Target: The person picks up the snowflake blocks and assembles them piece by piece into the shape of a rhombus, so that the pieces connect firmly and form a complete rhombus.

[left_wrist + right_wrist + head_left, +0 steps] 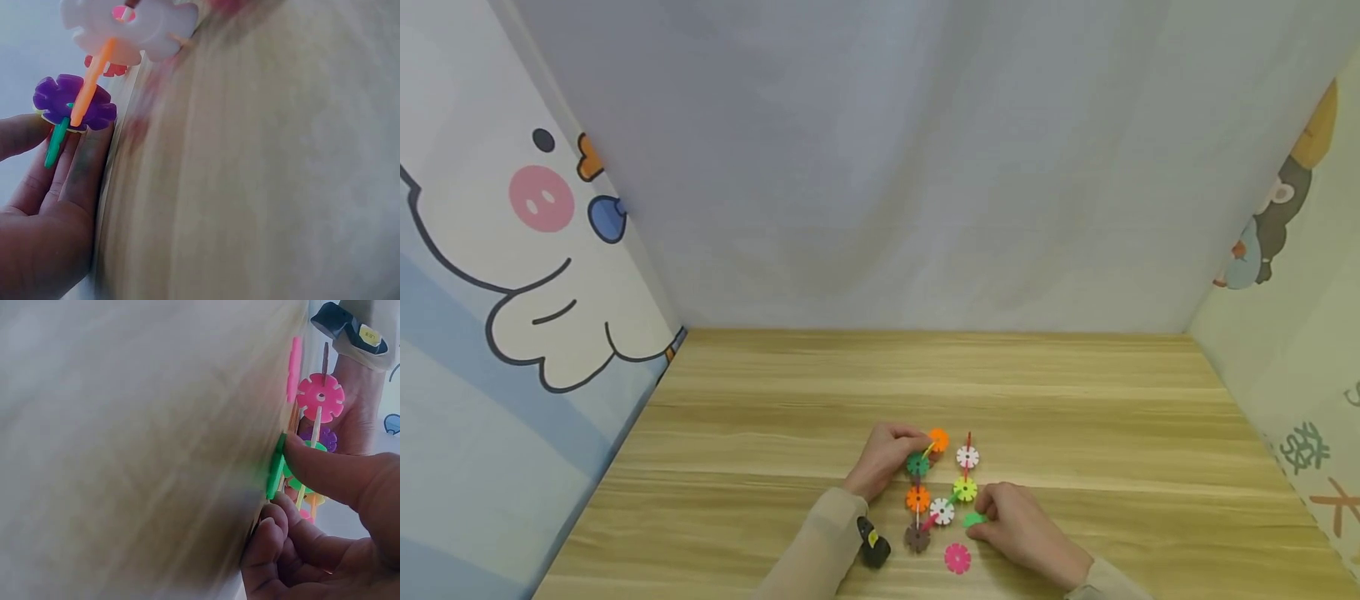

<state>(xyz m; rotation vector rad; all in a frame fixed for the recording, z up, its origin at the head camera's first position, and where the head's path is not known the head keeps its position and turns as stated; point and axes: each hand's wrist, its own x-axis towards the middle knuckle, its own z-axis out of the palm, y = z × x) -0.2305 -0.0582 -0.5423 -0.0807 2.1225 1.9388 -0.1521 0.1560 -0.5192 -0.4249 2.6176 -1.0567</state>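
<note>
A U-shaped chain of interlocking notched plastic discs point(917, 499) lies on the table, face-on discs alternating with edge-on ones. My left hand point(886, 458) pinches the chain at its far left end, near a dark green disc point(917, 464) and an orange disc point(938, 438). In the left wrist view, the thumb and fingers meet at a purple disc point(94, 103). My right hand point(1018, 527) holds a loose green disc point(974, 519) between thumb and fingers, right of the chain. The right wrist view shows this green disc point(275, 467) edge-on, close to the tabletop.
A loose pink disc point(957, 558) lies flat on the wooden table point(760, 417), nearer me than the chain. My left wrist wears a black strapped device point(873, 543). A pale curtain point(925, 167) hangs behind the table, with cartoon-printed panels point(467, 208) at the sides.
</note>
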